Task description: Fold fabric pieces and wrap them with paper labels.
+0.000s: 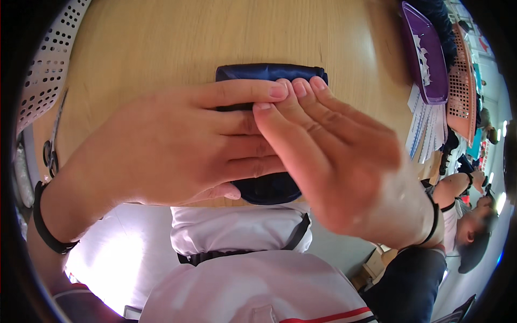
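**Left hand (177, 140) and right hand (339, 151) lie over a dark blue cloth (272, 71)**

At the far left is a white basket (54, 64) with lots of little round holes. Just nearer, by the left edge of the wooden surface (161, 43), a pair of scissors (55, 129) lies with its black handles toward the person.

Next comes the left hand, with a black band (46, 226) on its wrist. It is flat, palm down, and its fingers reach to the right across the cloth. Its grip is open.

In the middle, at the near edge of the surface, is the dark blue cloth. It is folded, and the hands hide most of it. Near it is the person's white top (258, 274).

The right hand comes in from the right and rests on top of the left fingers. Its fingers are straight and close together. I cannot tell if its grip is pinching anything, because its underside is hidden.

Far right, a purple basket (439, 67) holds white paper bits (422, 59). Paper strips (428, 126) lie just nearer. Farther right are a pink basket (460, 81) and, nearer, another person (468, 231).
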Demonstrator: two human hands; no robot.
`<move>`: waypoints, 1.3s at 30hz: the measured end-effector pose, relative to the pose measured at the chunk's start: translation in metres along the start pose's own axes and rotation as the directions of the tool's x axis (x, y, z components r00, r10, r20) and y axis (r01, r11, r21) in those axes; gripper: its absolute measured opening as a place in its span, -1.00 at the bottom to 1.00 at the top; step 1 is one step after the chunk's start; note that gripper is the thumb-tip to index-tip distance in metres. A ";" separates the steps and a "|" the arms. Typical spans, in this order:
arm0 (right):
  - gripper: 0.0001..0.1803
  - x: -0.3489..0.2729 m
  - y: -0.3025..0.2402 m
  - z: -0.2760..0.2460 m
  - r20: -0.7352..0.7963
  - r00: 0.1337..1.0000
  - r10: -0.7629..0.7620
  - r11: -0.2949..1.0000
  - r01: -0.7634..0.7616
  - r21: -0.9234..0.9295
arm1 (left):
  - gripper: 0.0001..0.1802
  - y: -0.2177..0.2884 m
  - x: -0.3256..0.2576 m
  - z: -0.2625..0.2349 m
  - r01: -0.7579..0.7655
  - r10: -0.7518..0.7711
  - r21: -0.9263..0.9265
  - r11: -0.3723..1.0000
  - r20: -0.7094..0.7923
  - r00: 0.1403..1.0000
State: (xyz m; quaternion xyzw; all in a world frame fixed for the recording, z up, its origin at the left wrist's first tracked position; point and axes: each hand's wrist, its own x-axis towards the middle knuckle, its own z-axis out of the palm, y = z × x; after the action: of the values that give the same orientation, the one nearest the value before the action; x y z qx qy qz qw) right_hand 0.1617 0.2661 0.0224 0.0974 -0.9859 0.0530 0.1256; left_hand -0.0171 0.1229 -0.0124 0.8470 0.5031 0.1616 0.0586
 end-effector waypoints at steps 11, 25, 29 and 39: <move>-0.68 0.082 0.085 -0.058 0.693 0.714 0.098 0.530 -0.627 0.571 | -0.01 0.000 0.009 -0.004 -0.019 0.049 -0.134 0.991 0.220 0.974; -0.70 0.015 0.031 0.018 -0.157 0.977 -0.144 0.976 0.166 0.140 | -0.39 0.023 -0.012 0.013 0.030 -0.027 -0.055 0.998 0.049 0.998; -0.68 0.003 0.036 0.037 -0.277 0.910 -0.310 0.946 0.323 0.002 | -0.56 0.025 -0.017 0.014 0.061 -0.056 -0.157 0.986 0.038 0.998; -0.59 -0.013 0.016 0.049 -0.457 0.816 -0.354 0.931 0.354 -0.090 | -0.71 0.037 -0.013 -0.001 0.155 -0.162 -0.391 0.907 0.017 0.987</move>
State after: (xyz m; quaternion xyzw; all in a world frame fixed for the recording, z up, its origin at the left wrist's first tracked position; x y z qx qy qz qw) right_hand 0.1593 0.2779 -0.0296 0.2633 -0.8911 0.0502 0.3662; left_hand 0.0078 0.0938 -0.0049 0.7733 0.5282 0.2601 0.2352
